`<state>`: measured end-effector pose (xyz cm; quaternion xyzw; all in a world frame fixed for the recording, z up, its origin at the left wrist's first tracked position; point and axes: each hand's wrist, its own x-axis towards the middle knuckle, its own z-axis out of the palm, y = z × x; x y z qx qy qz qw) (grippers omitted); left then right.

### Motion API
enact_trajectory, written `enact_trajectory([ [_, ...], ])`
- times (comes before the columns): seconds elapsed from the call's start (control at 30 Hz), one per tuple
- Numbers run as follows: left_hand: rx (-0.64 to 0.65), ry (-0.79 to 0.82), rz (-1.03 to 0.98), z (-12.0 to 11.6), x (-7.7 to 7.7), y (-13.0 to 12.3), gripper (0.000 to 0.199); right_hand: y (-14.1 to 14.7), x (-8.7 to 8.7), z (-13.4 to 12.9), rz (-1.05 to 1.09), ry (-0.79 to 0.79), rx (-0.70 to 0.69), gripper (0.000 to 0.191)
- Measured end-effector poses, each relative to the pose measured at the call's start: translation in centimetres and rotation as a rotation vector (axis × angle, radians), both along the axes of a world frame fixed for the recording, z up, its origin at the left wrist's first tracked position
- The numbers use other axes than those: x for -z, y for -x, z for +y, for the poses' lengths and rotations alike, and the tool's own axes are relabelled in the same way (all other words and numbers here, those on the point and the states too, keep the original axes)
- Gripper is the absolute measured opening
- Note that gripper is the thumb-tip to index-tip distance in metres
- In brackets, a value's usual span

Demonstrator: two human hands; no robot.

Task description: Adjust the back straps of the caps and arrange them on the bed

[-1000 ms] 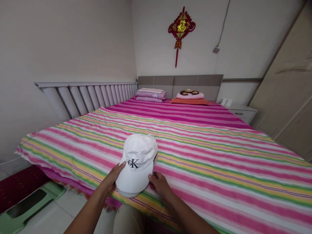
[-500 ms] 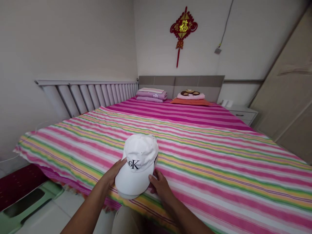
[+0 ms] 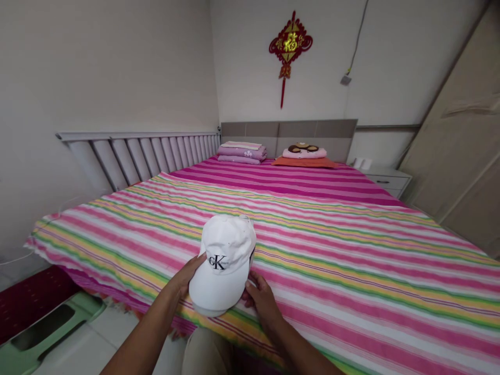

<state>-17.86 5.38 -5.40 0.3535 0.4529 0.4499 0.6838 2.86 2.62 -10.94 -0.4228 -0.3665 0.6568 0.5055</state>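
Note:
A white baseball cap [image 3: 225, 235] with a black "CK" print on its front sits near the bed's front edge, its brim pointing toward me. My left hand [image 3: 188, 275] grips the cap's left side, thumb on the outside where brim and crown meet; its other fingers are partly hidden beneath. On the other side, my right hand [image 3: 261, 296] has curled fingers and a thumb at the brim's right edge. Under the cap lies a striped sheet [image 3: 332, 276] in pink, white, yellow and green.
Folded purple bedding [image 3: 242, 153] and a pink pillow on an orange one [image 3: 304, 162] lie by the headboard [image 3: 312, 136]. A radiator [image 3: 156, 153] runs along the left wall. A green stool [image 3: 47, 333] stands low at left; a white nightstand [image 3: 390, 182] is at right.
The cap and both hands have shifted slightly to the right. Both hands keep nearly the same hold on it, and the camera view has turned a little.

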Motion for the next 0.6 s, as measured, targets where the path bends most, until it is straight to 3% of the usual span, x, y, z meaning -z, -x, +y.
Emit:
enact_trajectory([
  [0.6, 0.009, 0.086, 0.003, 0.0, 0.5, 0.0, 0.064, -0.9, 0.0, -1.4, -0.061, -0.069, -0.018, 0.055],
])
